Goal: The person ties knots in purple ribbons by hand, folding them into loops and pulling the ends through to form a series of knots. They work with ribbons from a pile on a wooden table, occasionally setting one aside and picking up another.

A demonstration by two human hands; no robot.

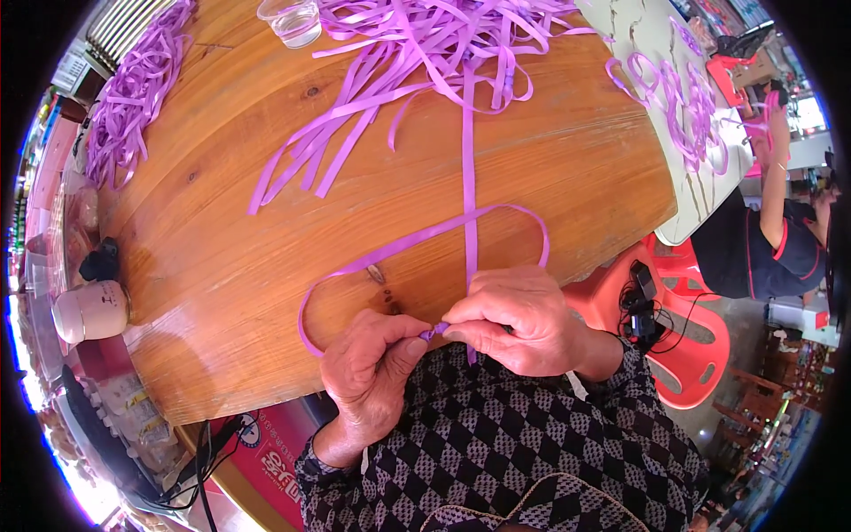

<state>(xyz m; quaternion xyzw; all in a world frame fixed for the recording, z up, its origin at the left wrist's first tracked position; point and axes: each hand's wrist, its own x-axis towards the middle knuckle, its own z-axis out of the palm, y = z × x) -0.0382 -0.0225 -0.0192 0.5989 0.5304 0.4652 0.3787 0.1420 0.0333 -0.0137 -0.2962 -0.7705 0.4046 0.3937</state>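
Close to the table's near edge, both my hands pinch a purple ribbon (pixel 417 235) at a small knotted spot between them. My left hand (pixel 365 368) is closed, thumb against forefinger, on the left side of the knot. On the right side, my right hand (pixel 517 324) grips the same ribbon with thumb and fingertips. The ribbon bows out over the wood in a long loop from one hand to the other. A straight strip runs from the far heap under my right hand, and a short purple end hangs below it. My fingers partly cover the knot.
A heap of purple ribbons (pixel 434 44) lies on the wooden table (pixel 213 293) beside a clear cup (pixel 294 25). Another bundle (pixel 137 97) is at far left, near a white jar (pixel 91 312). Looped ribbons (pixel 687 115) lie right. A person (pixel 762 235) stands beyond red stools (pixel 700 346).
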